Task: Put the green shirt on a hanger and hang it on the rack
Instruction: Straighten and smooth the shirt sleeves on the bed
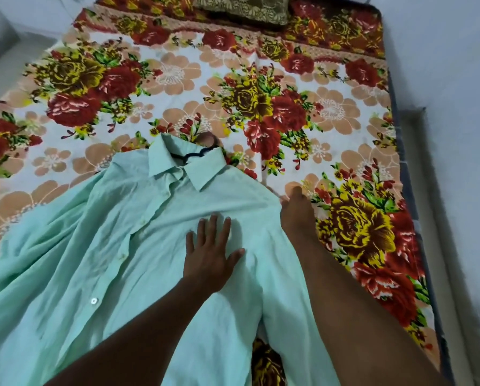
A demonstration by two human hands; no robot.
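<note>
Already you have the hanger [195, 155] inside the green shirt [122, 232]; your left hand [209, 253] presses flat, whether the right hand [294, 214] grasps is unclear; hanging remains.

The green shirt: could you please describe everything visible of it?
The green shirt is pale mint cloth, creased, lying front up on the floral bedsheet, collar away from the camera. A white button shows on its front. A dark hanger shows inside the collar. The left hand rests flat on its chest; the right hand touches its shoulder edge, fingers hidden.
</note>
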